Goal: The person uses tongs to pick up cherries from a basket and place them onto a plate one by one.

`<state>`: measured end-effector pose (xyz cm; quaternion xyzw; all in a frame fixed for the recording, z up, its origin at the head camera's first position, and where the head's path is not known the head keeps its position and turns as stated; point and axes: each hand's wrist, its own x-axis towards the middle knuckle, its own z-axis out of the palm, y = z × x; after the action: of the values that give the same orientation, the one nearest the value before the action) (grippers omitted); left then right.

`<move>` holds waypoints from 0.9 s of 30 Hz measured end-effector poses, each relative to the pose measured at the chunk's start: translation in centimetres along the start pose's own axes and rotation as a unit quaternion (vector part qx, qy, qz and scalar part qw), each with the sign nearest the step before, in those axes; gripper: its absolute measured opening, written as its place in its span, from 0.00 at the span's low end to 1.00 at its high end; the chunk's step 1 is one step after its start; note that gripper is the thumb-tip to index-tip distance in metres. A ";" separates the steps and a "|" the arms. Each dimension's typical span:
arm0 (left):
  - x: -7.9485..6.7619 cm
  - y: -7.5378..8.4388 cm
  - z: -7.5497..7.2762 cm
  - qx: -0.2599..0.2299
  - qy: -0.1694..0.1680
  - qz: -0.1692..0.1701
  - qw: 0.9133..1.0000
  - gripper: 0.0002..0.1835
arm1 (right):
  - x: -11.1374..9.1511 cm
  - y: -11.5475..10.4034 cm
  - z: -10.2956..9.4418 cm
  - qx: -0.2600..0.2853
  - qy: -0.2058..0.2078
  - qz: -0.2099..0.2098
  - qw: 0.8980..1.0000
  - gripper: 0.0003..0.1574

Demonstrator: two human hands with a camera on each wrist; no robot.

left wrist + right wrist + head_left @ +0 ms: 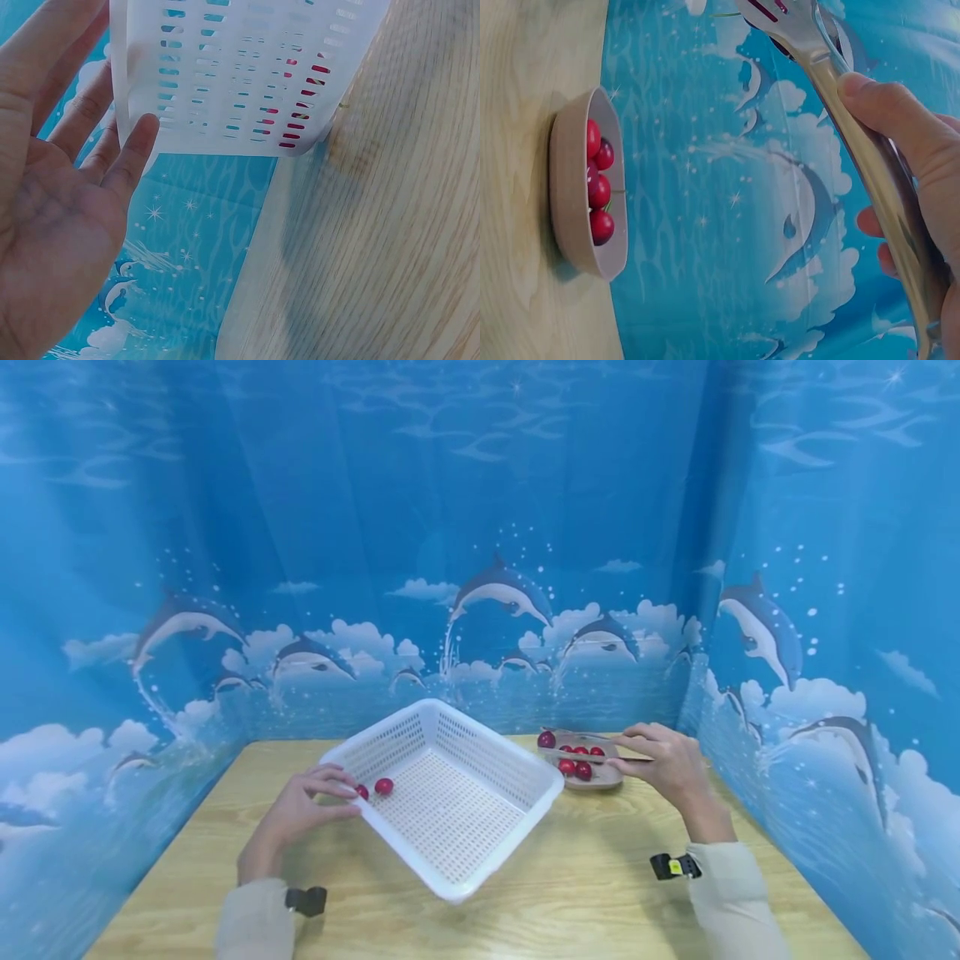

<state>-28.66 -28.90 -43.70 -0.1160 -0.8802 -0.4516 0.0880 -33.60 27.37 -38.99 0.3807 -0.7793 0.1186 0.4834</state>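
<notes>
My left hand (303, 810) holds the rim of a white plastic basket (457, 893) at its left side; in the left wrist view one fingertip lies against the slotted outer wall. Two red cherries (384, 787) lie in the basket's left corner. In my right hand (663, 760) are metal tongs (870, 172), held above a small beige bowl (566, 187) at the back right. A dark red cherry (546, 740) sits at the tongs' tips, mostly hidden by them in the right wrist view. Several red cherries (600, 225) lie in the bowl.
The wooden table (570, 902) runs back to a blue curtain (375, 527) printed with dolphins, which also encloses both sides. The basket stands left of the bowl, its near corner toward me.
</notes>
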 end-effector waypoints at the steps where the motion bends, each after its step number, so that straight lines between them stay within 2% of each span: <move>1: 0.0 0.0 0.0 -0.001 0.000 -0.001 1.000 0.14 | -0.1 0.2 0.0 -0.003 -0.001 0.004 1.000 0.38; 10: -0.2 0.5 -0.1 -0.011 -0.008 -0.022 1.000 0.16 | -1.3 1.3 0.1 -0.017 -0.012 0.037 0.999 0.42; 12: -0.2 0.6 -0.1 -0.010 -0.009 -0.022 1.000 0.16 | -1.7 1.6 0.0 -0.017 -0.016 0.042 0.999 0.39; 16: -0.1 0.7 -0.3 -0.005 -0.007 -0.019 1.000 0.15 | -2.1 2.2 -0.1 -0.024 -0.028 0.058 0.998 0.23; 23: -0.1 0.4 -0.3 0.001 -0.003 -0.006 1.000 0.14 | -3.1 2.5 -0.1 -0.036 -0.042 0.101 0.993 0.23; 27: 0.0 0.2 -0.2 -0.001 0.000 -0.001 1.000 0.14 | -3.3 2.5 -0.2 -0.049 -0.065 0.124 0.989 0.22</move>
<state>-28.59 -28.94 -43.50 -0.1148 -0.8797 -0.4530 0.0877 -34.45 30.76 -41.27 0.2635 -0.8551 0.1143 0.4317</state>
